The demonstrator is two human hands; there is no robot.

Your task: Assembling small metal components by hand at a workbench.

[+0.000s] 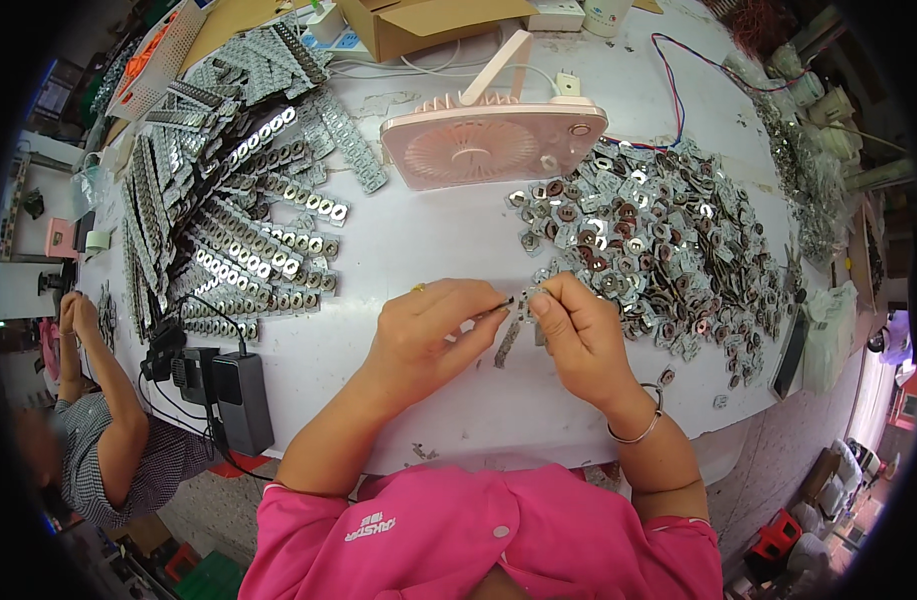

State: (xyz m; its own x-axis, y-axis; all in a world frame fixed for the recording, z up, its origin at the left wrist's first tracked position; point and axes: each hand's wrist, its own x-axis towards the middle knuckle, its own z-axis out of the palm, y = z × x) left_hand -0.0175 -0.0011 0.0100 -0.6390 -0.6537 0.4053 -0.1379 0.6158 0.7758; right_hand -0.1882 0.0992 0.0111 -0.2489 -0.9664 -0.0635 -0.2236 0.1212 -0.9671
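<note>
Over the middle of the white table (418, 420), my left hand (418, 335) is closed in a pinch, with a small dark piece (505, 303) at its fingertips. My right hand (586, 340) faces it a short gap away, thumb and bent fingers pinching a small silvery metal part (534, 296) that is mostly hidden. Just below and between the hands lies a short, narrow grey strip (506, 345). Close beyond my right hand spreads a big heap of loose metal parts (668, 250) with brown, round centres.
Rows of metal strips (268, 250) with round holes are piled at the left. A pink fan (488, 145) stands at the back, before a cardboard box (428, 30). A black power box (243, 400) with cables sits front left. A co-worker's hands (73, 312) are at far left.
</note>
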